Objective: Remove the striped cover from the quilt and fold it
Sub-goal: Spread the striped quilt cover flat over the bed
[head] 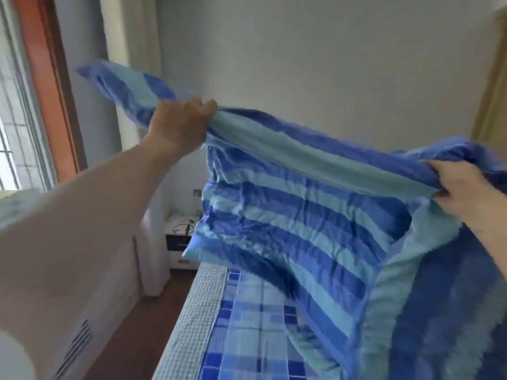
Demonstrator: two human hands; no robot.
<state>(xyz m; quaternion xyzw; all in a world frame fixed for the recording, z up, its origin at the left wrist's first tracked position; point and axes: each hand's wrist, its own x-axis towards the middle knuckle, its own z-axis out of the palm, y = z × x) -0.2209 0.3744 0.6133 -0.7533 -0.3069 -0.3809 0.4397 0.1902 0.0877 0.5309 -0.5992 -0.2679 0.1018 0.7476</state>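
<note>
The striped cover [299, 215], in dark blue and light turquoise bands, hangs in the air above the bed. My left hand [178, 124] is raised high at the upper left and grips its top edge, with a loose corner flapping out behind it toward the window. At the right edge of the view, lower down, my right hand [463, 190] pinches the same top edge. The cloth sags between both hands and billows down to the bed. Whether the quilt is inside the cover cannot be told.
Under the cover lies the bed [247, 325] with a blue checked sheet and a pale waffle-textured side. A white nightstand [179, 242] with cables on top stands by the far wall. At the left are a window [16, 119], an orange curtain and a strip of wooden floor [142, 333].
</note>
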